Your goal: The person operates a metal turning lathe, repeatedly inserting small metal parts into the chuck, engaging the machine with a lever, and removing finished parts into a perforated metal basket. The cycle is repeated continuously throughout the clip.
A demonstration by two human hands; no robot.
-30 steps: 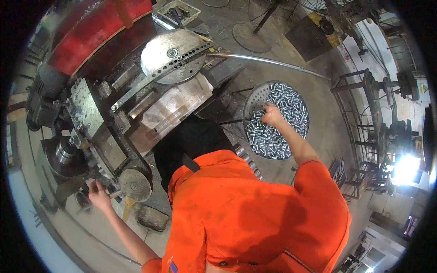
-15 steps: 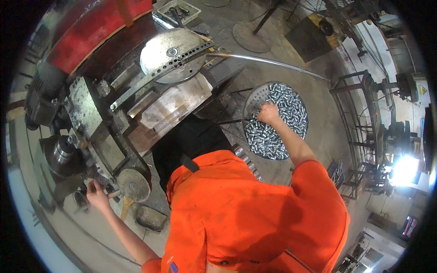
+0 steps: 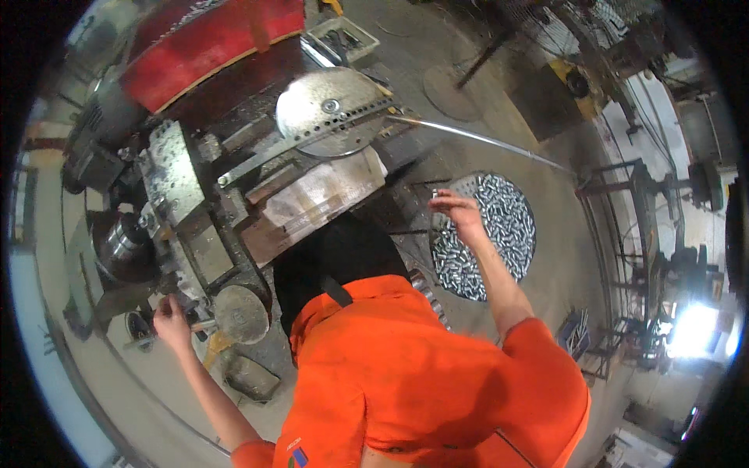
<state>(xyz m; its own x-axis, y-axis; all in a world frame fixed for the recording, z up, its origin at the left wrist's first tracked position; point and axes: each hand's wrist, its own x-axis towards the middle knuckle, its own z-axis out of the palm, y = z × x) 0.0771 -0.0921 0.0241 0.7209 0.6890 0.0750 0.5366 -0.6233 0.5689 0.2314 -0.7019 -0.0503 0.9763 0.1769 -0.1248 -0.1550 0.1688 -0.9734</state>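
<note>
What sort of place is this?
Probably a metal workshop: there's a grimy machine with a big round metal plate, and a round tray with lots of small shiny metal pieces.

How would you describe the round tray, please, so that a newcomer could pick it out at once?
From the orange shirt, look up the picture to the right hand. The round tray lies partly behind that hand. Unlike the large metal disc crossed by a bar, it is mostly covered with small shiny metal cylinders.
</note>
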